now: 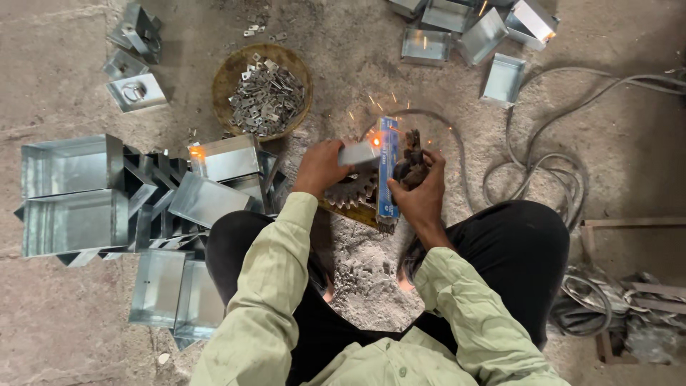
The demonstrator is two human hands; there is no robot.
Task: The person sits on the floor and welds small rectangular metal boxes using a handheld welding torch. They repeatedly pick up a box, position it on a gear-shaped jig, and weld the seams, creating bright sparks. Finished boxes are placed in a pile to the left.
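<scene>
Left hand (319,166) was closed on a small metal box (359,153) held over a gear (351,190); my right hand (421,194) gripped the welding holder (411,159), sparks flying between them. Beyond my right hand, boxes (468,28) lay scattered, and I judged many boxes (75,193) beside my left hand unwelded.

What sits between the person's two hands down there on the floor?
In the head view, between the left hand and right hand stands a narrow blue bar, with a toothed gear wheel low beside it. Sparks glow at the bar's top.
</scene>
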